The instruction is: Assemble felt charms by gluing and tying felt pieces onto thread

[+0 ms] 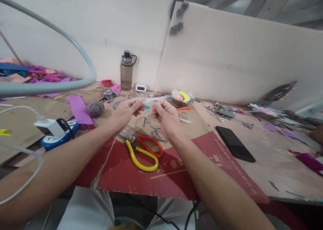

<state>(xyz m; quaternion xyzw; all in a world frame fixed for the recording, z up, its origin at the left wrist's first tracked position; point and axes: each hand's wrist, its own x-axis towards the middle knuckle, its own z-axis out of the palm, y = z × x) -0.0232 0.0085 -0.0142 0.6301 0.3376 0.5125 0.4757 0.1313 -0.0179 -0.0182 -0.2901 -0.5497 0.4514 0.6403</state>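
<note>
My left hand (131,109) is pinched closed over the middle of the table, thumb against fingertips. Facing it, a short gap away, my right hand (165,115) is pinched the same way. What either holds is too fine to make out. A tiny bright blue piece (147,107) shows in the gap; whether it hangs or lies behind the hands I cannot tell. Below them is a tangle of grey thread (158,135). Scissors (145,169) with one yellow and one red handle lie nearer me on the red and brown cardboard (121,181).
A grey yarn ball (95,108) and a white plug (49,127) on a blue power strip (45,143) are at left. Behind stand a water bottle (126,71), a small clock (140,88) and a bowl (182,97). A phone (235,143) lies right; a pale tube (75,44) arches upper left.
</note>
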